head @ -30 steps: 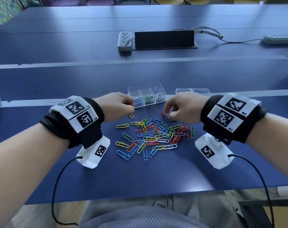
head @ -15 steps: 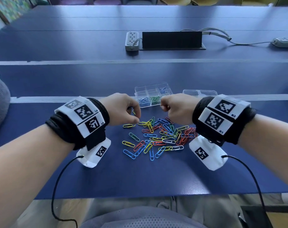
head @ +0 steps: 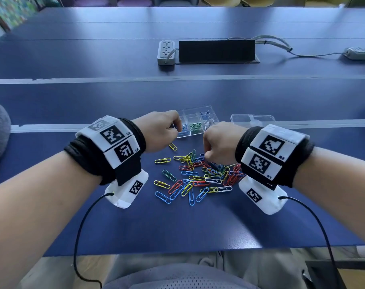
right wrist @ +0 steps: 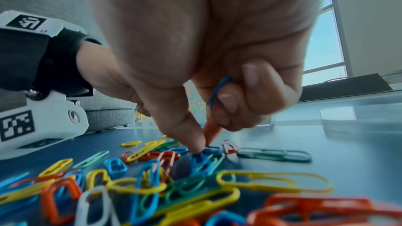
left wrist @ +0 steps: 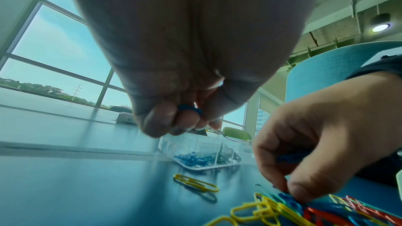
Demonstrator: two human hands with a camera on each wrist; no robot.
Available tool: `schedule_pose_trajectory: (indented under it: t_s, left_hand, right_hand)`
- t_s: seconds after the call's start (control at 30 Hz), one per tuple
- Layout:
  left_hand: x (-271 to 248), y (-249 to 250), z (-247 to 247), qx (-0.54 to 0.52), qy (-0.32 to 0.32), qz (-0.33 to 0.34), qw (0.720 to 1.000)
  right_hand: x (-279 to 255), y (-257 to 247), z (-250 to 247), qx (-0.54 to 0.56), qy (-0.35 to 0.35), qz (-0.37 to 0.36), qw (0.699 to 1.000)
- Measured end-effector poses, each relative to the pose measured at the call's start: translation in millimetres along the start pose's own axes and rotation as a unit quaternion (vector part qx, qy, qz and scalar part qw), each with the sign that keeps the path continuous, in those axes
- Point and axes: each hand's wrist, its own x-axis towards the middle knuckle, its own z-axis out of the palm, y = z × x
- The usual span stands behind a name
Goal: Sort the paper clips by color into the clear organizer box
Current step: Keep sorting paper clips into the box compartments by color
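Observation:
Loose paper clips (head: 198, 176) of several colours lie in a pile on the blue table. Behind them stands the clear organizer box (head: 196, 118), with blue clips (left wrist: 191, 158) and green clips (head: 195, 127) in its front compartments. My left hand (head: 174, 128) hovers at the box's front left corner and pinches a blue paper clip (left wrist: 189, 108) between thumb and fingers. My right hand (head: 205, 158) reaches down into the pile. Its thumb and forefinger press on a blue clip (right wrist: 202, 156), while its curled fingers hold another blue clip (right wrist: 219, 90).
The box's clear lid (head: 252, 119) lies to the right of the box. A single yellow clip (head: 173, 146) sits below my left hand. Farther back are power strips (head: 166, 52) and a black cable hatch (head: 217, 51). Wrist cables hang off the table's near edge.
My left hand has risen from the pile's edge to the box with a blue clip. My right hand has come down from near the box onto the pile.

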Motion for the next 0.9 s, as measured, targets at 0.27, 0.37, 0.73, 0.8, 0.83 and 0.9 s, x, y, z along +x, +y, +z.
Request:
schedule_pose_trajectory:
  t_s: [0.27, 0.37, 0.73, 0.8, 0.83, 0.9]
  left_hand:
    - [6, -1, -6, 0.024, 0.024, 0.007, 0.999]
    - [10, 2, -8, 0.024, 0.037, 0.019, 0.999]
    - [28, 11, -6, 0.043, 0.061, 0.048, 0.996]
    - [30, 11, -5, 0.057, 0.056, 0.046, 0.996]
    - [31, 11, -5, 0.064, 0.053, 0.044, 0.996]
    - [32, 11, -5, 0.074, 0.049, 0.04, 0.995]
  right_hand:
    - [-1, 2, 5, 0.021, 0.008, -0.009, 1.0]
    - [-3, 5, -1, 0.021, 0.0, -0.012, 1.0]
    - [52, 35, -54, 0.125, 0.071, 0.069, 0.987]
    - [62, 32, -60, 0.14, 0.075, 0.07, 0.985]
    - [65, 30, -62, 0.146, 0.085, 0.074, 0.983]
    - [72, 29, -63, 0.161, 0.105, 0.081, 0.978]
